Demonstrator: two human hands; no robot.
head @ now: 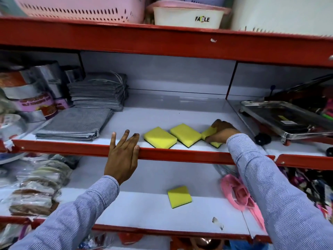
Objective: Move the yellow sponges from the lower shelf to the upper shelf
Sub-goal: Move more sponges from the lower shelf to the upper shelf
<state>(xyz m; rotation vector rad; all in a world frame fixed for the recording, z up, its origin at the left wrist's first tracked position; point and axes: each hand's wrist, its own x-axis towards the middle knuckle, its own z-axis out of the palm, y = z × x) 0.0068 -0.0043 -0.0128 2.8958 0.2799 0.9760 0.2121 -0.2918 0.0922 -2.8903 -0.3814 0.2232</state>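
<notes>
Head view looks down at two red-edged shelves. On the upper shelf (162, 109) two yellow sponges (160, 137) lie flat near the front lip, side by side, and a third sponge (210, 132) sits just to the right of them, under the right hand (223, 131). This hand is curled over the third sponge, with the fingers on its top and far side and the thumb low at its near edge — so it has hold of it, though I cannot tell if the sponge already rests on the shelf.

One last sponge (179, 196) remains on the lower shelf (144, 206), lying flat and alone. Taking this sponge as the landmark: the left hand (123, 156) is above it and to the left, resting on the red lip of the upper shelf with the fingers spread and straight, holding nothing. The right hand is above and to the right, further up and already busy. A pink plastic item (236, 193) lies just to the right of the sponge, not touching.

The sponge's long axis runs roughly from near-left to far-right, a little turned. I judge the left hand is nearer and free — it only needs to drop down and slightly right to reach it.
</notes>
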